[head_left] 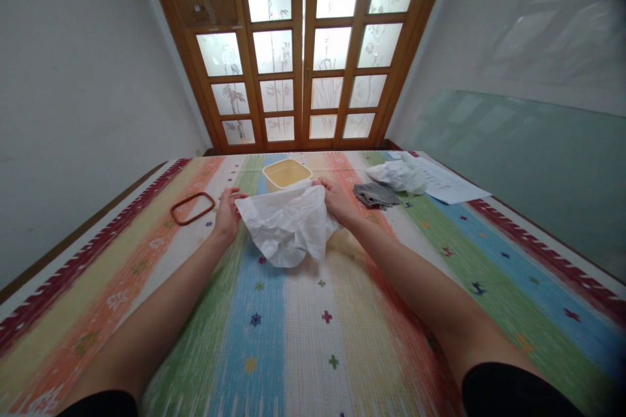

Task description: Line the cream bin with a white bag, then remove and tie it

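A thin white plastic bag (288, 225) is stretched between my hands above the striped cloth. My left hand (227, 214) grips its upper left corner, fingers closed on the edge. At the bag's upper right edge, my right hand (334, 199) pinches the plastic. The lower part of the bag hangs loose and crumpled. Just behind it stands a pale yellow square container (287, 173), its top uncovered and its lower front hidden by the bag.
A brown ring-shaped frame (172, 211) lies left of my left hand. On the right are a folded grey cloth (375, 195), a crumpled white bag (402, 176) and a sheet of paper (454, 187). The striped tablecloth (303, 339) covers the table.
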Motion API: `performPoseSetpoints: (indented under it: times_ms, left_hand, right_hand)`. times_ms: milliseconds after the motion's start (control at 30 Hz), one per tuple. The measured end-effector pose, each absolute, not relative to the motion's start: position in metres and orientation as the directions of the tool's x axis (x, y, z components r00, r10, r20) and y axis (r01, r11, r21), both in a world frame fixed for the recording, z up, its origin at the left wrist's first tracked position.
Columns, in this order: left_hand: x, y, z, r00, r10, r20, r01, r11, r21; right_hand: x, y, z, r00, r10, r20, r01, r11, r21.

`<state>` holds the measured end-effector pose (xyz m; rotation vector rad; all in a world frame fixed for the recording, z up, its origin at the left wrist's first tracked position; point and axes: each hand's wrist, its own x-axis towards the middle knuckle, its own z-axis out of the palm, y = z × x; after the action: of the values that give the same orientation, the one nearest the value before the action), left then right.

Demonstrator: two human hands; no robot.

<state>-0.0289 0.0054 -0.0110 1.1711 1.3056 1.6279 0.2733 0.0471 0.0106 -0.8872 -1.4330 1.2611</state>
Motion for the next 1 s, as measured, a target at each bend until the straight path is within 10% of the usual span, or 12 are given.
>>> performPoseSetpoints:
  times_ms: [167, 367, 533, 667, 1000]
  left_hand:
    - [-0.001, -0.038, 0.001, -0.098, 0.750, 0.655, 0.606, -0.477, 0.637]
    - [0.041, -0.054, -0.023, 0.531, 0.738, 0.416, 0.728, -0.649, 0.221]
    - [0.031, -0.029, -0.043, 0.588, 0.779, 0.218, 0.754, -0.625, 0.202]
    - [0.000, -0.014, -0.044, 0.465, 0.845, 0.266, 0.824, -0.522, 0.219]
    - [-0.014, -0.011, -0.033, 0.217, 0.832, 0.511, 0.888, -0.386, 0.252]
  right_hand:
    - [0.273, 0.052, 0.005, -0.122, 0.967, 0.223, -0.071, 0.215, -0.974]
    - [0.274, 0.055, 0.005, -0.222, 0.949, 0.226, -0.016, 0.228, -0.974]
    - [0.301, 0.077, 0.004, -0.286, 0.844, 0.453, 0.516, 0.534, -0.670]
    - [0.332, 0.095, -0.007, -0.167, 0.830, 0.532, 0.815, 0.420, -0.400]
    - [0.336, 0.087, 0.007, -0.298, 0.710, 0.638, 0.830, 0.523, -0.194]
